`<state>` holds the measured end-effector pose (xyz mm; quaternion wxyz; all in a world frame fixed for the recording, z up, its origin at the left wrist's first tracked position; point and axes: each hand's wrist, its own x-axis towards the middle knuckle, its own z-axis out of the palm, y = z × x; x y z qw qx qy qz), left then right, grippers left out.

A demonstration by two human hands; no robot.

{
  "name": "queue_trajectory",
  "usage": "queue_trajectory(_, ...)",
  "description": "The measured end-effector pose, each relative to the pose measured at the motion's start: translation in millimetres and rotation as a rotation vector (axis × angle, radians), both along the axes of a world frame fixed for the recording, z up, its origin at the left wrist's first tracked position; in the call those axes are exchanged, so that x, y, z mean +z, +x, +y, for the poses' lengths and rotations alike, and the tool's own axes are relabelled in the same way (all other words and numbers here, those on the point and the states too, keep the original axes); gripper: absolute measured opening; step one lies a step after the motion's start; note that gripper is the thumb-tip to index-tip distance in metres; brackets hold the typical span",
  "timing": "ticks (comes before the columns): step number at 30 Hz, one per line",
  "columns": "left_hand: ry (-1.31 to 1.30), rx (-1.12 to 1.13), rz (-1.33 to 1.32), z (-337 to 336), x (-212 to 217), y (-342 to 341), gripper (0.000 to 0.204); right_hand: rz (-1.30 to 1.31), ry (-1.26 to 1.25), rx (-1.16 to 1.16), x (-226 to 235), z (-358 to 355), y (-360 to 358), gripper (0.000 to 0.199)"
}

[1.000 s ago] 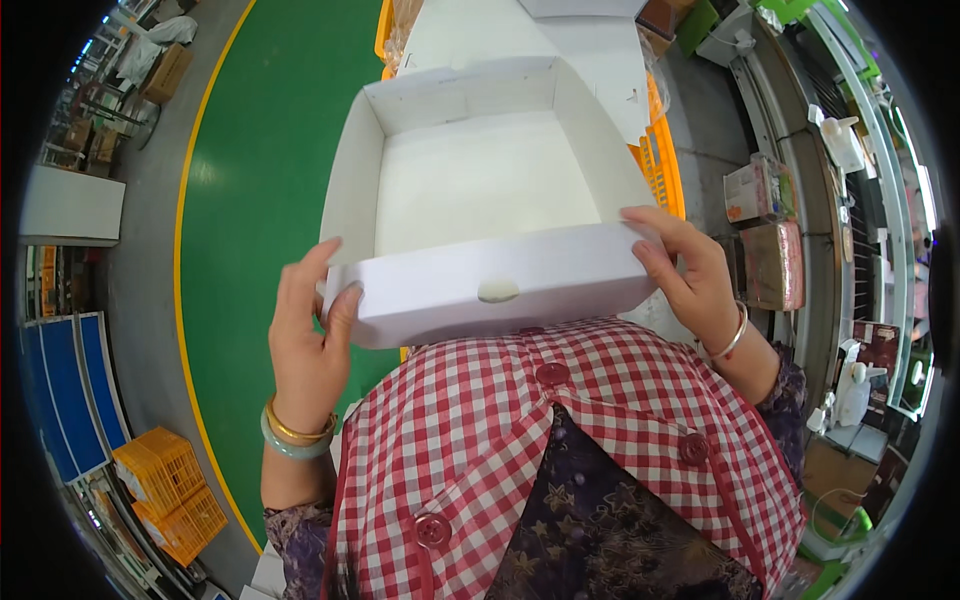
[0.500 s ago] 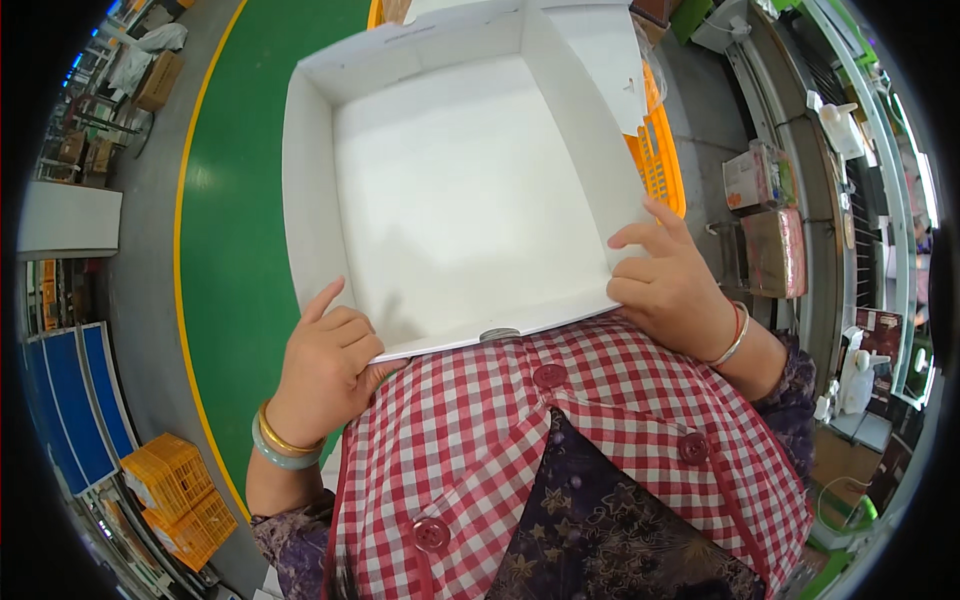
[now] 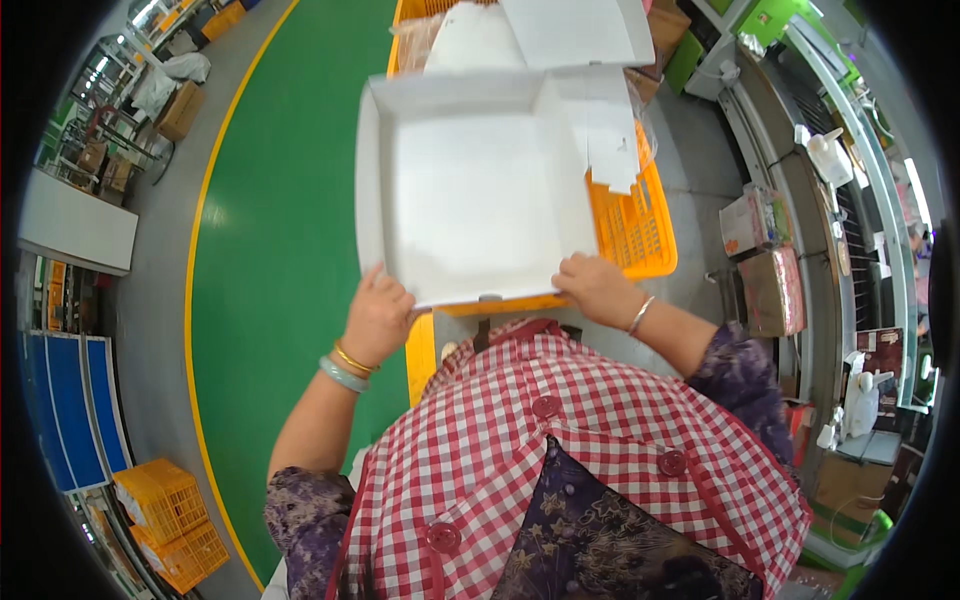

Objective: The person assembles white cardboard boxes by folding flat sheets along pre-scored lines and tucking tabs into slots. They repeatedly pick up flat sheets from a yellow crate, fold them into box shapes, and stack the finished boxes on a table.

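Observation:
An open white cardboard box [image 3: 480, 190] is held out in front of me, its inside bare and facing up. My left hand [image 3: 378, 312] grips its near left corner, fingers over the rim. At the near right corner, my right hand [image 3: 600, 288] pinches the wall. A small dark notch marks the middle of the near edge. Beneath and beyond the box is an orange plastic crate [image 3: 655, 235], partly covered by it. White cardboard sheets [image 3: 580, 32] lie over the crate's far part.
A green walkway [image 3: 290, 200] with a yellow edge line runs along the left. Stacked orange crates [image 3: 170, 500] and blue panels [image 3: 70, 400] stand at far left. To the right are wrapped cartons [image 3: 770, 290] and a machine line with a white spray bottle [image 3: 862, 395].
Both hands have carried the white box away from my body, over the orange crate. My arms are stretched further out, and the box appears smaller and lower-lying.

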<state>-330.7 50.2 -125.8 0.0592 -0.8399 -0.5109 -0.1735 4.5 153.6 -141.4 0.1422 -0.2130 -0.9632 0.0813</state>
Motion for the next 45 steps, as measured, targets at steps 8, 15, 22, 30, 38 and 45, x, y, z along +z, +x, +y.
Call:
queue_trajectory(8,-0.174,0.089,0.041,-19,-67,-23,0.019,-0.064,-0.208,-0.108,-50,-13,-42,0.024)
queue_trajectory(15,-0.115,0.129,0.065,-16,-55,-12,0.028,-0.243,-0.11,-0.076,-41,13,-50,0.031)
queue_trajectory(22,-0.073,0.144,0.045,-15,-57,-8,0.029,-0.387,-0.037,-0.068,-33,25,-53,0.034)
queue_trajectory(30,-0.068,0.17,0.05,-14,-54,-6,0.03,-0.244,-0.089,-0.079,-45,32,-52,0.04)
queue_trajectory(38,-0.063,0.193,0.043,-16,-53,-3,0.03,-0.008,-0.243,-0.078,-45,37,-38,0.043)
queue_trajectory(45,-0.087,0.22,0.04,-14,-63,0,0.033,0.0,0.085,-0.016,-34,23,-23,0.027)
